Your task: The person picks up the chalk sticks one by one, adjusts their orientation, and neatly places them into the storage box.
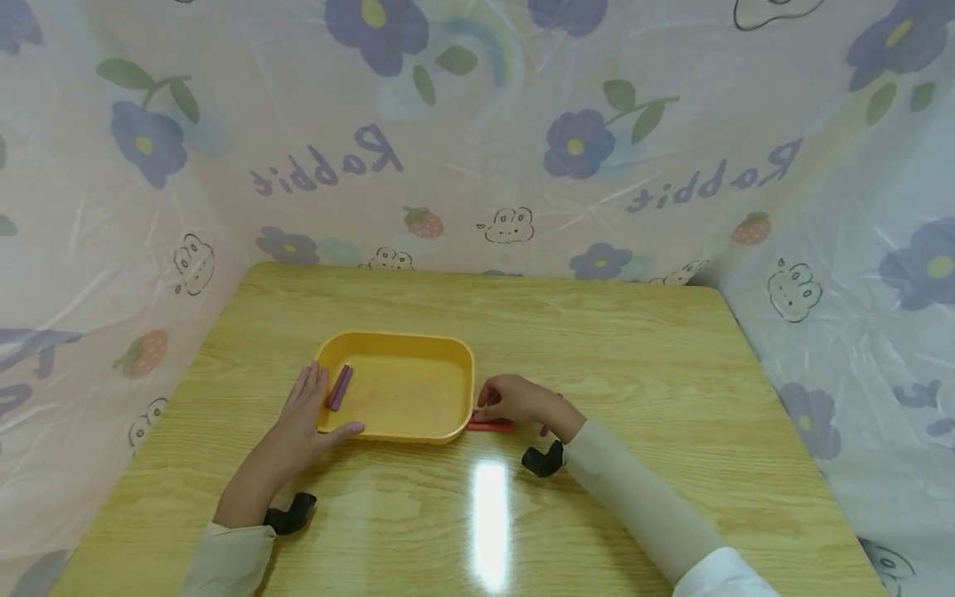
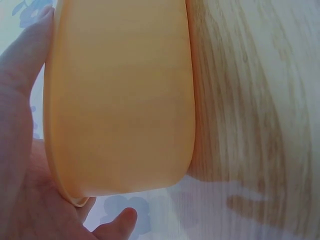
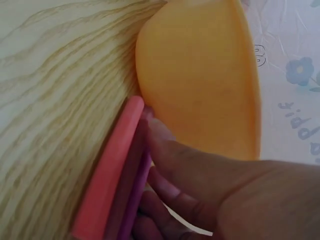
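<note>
My left hand [image 1: 300,421] holds the left end of a yellow plastic tray [image 1: 406,336], thumb over the near rim and fingers along the left side. Two purple crayon-like sticks [image 1: 341,388] lean together inside the tray at its left. Just outside the tray's right end, my right hand [image 1: 518,400] pinches a purple crayon [image 3: 137,192] between thumb and curled fingers. Beside it a pinkish-red crayon [image 3: 110,167] lies on the table, with a darker red one [image 3: 127,172] between them. In the head view the hand partly covers these sticks.
Another small purple-red stick [image 1: 544,430] shows beneath the right wrist. Black wrist-worn pieces hang by both wrists. The wood-grain table [image 1: 634,356] is bordered by a printed curtain [image 1: 462,166] at the back and sides. A bright reflection lies on the tabletop nearer the body.
</note>
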`<move>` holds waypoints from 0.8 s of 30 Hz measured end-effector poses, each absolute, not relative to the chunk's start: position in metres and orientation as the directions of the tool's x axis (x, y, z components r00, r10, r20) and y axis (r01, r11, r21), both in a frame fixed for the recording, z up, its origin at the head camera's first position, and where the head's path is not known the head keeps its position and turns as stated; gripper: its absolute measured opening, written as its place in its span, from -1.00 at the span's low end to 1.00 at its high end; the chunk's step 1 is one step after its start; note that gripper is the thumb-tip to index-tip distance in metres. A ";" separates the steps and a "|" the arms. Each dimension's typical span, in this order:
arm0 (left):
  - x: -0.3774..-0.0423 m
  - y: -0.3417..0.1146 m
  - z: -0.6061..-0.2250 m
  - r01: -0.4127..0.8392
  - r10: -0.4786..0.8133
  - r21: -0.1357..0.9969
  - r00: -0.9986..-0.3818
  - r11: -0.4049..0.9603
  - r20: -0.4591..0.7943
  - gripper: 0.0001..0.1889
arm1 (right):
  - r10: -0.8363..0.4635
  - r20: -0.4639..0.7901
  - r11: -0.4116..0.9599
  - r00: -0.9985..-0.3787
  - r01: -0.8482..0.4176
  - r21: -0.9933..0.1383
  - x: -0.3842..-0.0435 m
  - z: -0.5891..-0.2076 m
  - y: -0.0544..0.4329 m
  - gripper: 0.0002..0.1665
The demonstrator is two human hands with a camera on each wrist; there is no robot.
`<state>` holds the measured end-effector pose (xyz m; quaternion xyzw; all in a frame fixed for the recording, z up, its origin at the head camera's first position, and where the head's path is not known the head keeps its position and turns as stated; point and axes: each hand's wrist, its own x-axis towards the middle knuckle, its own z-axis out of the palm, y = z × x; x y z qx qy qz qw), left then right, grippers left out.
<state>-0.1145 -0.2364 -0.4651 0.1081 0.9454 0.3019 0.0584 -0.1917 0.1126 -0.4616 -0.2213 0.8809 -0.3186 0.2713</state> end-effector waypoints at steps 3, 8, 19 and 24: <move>-0.115 -0.236 -0.466 0.168 0.243 0.587 -0.969 0.792 -0.051 0.16 | -0.570 -0.330 0.698 -0.752 -0.232 -0.677 -0.190 -0.462 0.112 -0.76; -0.115 -0.237 -0.466 0.168 0.244 0.588 -0.968 0.791 -0.052 0.16 | -0.576 -0.300 0.695 -0.760 -0.263 -0.669 -0.188 -0.462 0.109 -0.82; -0.115 -0.238 -0.467 0.168 0.239 0.594 -0.970 0.787 -0.043 0.16 | -0.535 -0.290 0.728 -0.794 -0.259 -0.635 -0.187 -0.465 0.103 -0.83; -0.115 -0.238 -0.466 0.163 0.240 0.596 -0.969 0.786 -0.052 0.16 | -0.500 -0.278 0.755 -0.820 -0.257 -0.603 -0.184 -0.465 0.101 -0.84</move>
